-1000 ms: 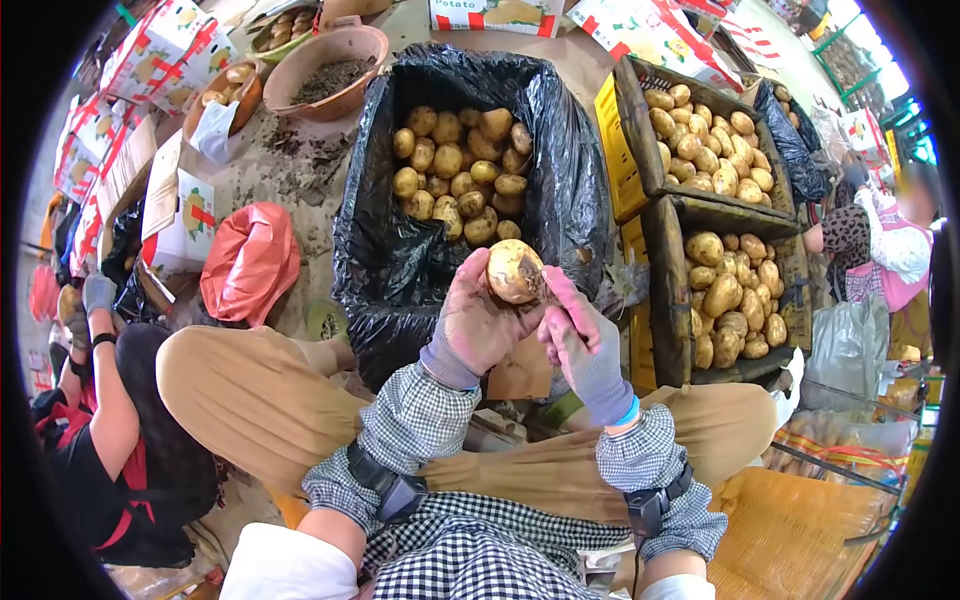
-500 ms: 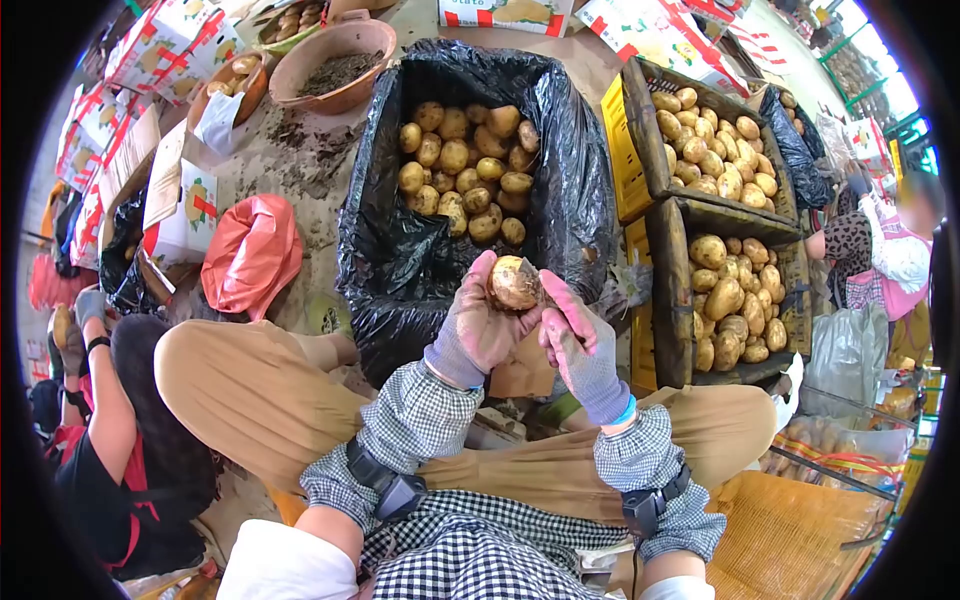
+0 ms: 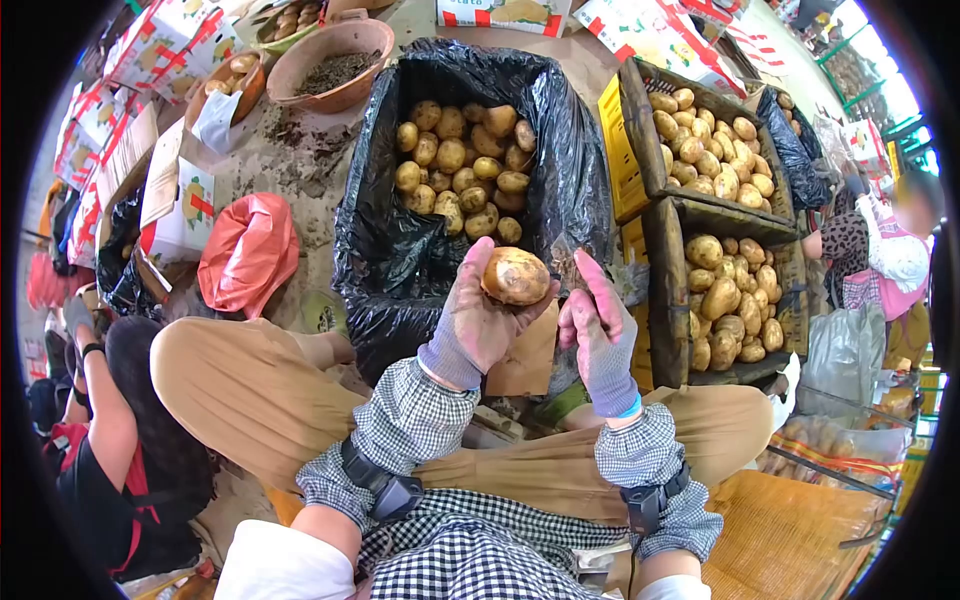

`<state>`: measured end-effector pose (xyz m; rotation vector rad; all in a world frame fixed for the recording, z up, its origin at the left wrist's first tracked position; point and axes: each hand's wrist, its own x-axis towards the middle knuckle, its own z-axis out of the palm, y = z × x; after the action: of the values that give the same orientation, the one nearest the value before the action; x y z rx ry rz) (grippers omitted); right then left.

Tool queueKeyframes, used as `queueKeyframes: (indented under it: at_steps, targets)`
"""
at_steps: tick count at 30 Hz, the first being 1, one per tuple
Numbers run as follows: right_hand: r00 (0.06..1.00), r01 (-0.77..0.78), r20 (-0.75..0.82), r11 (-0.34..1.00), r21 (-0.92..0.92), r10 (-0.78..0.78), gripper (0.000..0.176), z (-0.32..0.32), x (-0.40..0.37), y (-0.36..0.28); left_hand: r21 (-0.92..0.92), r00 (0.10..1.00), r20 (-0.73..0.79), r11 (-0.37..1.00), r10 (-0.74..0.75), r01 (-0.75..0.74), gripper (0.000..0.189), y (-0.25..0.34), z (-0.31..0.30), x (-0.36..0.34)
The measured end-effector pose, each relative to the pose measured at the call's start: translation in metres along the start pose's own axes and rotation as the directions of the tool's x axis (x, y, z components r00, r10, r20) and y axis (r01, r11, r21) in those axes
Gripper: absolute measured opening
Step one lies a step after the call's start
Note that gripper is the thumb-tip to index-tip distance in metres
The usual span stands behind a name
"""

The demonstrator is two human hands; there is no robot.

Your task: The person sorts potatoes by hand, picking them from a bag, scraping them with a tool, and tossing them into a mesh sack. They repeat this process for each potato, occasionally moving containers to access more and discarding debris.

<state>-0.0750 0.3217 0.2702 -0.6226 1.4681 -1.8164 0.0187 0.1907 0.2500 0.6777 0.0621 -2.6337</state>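
A brown-yellow potato (image 3: 516,277) with dark soil patches rests in my left hand (image 3: 478,325), its gloved fingers and thumb curled round it. Just right of it, apart from the potato, is my right hand (image 3: 604,340). One of its fingers stretches upward and the others are partly bent, with nothing plainly held. Both gloves are grey with pinkish, soiled fingers. Beyond my hands stands a crate lined with black plastic (image 3: 385,240), holding many potatoes (image 3: 465,180). My hands are over its near edge.
Two potato-filled crates, the far one (image 3: 625,150) and the near one (image 3: 668,290), stand at right. A red plastic bag (image 3: 248,255), a clay-coloured basin (image 3: 300,88) of soil and printed cartons (image 3: 180,210) lie left. Another person's arm (image 3: 108,400) shows at far left.
My right hand has drawn off the potato and moved slightly right. The potato has turned in my left hand, now showing a longer side and less dark soil.
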Motion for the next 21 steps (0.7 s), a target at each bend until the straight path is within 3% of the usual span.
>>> queueKeyframes:
  at_steps: [3,8,10,12,13,14,15,17,18,20,21]
  targets:
    - [1.000,-0.019,-0.023,0.990,-0.136,0.016,0.048,0.004,0.000,-0.002,-0.040,0.994,0.062,0.995,-0.093,0.095,0.035,0.001,0.005,-0.006]
    - [0.998,0.029,-0.058,0.990,-0.140,-0.037,0.043,0.004,-0.002,-0.005,0.093,0.996,0.068,0.994,0.057,-0.063,0.034,-0.009,0.012,-0.013]
    - [0.998,0.024,-0.055,0.995,-0.096,-0.029,0.041,0.003,-0.002,-0.006,0.095,0.996,0.082,0.995,0.030,-0.038,0.032,-0.009,0.002,-0.007]
    - [0.993,0.014,-0.112,0.984,-0.180,-0.035,0.040,0.009,-0.004,-0.004,0.103,0.996,0.091,0.994,0.027,-0.036,0.034,-0.012,-0.004,-0.005]
    - [0.991,0.068,-0.101,0.982,-0.176,-0.087,0.038,0.012,-0.004,0.000,0.104,0.996,0.089,0.994,0.022,-0.031,0.034,-0.014,-0.007,-0.007]
    - [0.987,0.161,0.020,0.983,-0.093,-0.160,0.037,0.011,-0.005,0.004,0.147,0.996,0.045,0.985,0.082,-0.088,0.035,-0.016,-0.011,-0.011]
    - [0.950,0.314,0.120,0.888,-0.337,-0.290,0.038,0.014,-0.006,0.015,0.194,0.990,0.004,0.971,0.143,-0.141,0.037,-0.017,-0.014,-0.012]
    - [0.936,0.349,0.237,0.753,-0.558,-0.258,0.041,0.015,-0.014,0.019,0.176,0.994,0.028,0.979,0.105,-0.108,0.038,-0.016,-0.018,-0.007]
    - [0.938,0.346,0.229,0.752,-0.561,-0.261,0.041,0.013,-0.013,0.017,0.155,0.996,0.053,0.985,0.070,-0.077,0.040,-0.015,-0.017,-0.005]
    - [0.979,0.184,-0.062,0.974,-0.131,-0.194,0.040,0.010,-0.006,0.011,0.198,0.996,0.036,0.976,0.087,-0.093,0.039,-0.018,-0.015,-0.008]
    - [0.988,0.116,-0.088,0.982,-0.146,-0.129,0.039,0.008,-0.004,0.008,0.232,0.992,0.067,0.966,0.104,-0.117,0.038,-0.018,-0.014,-0.008]
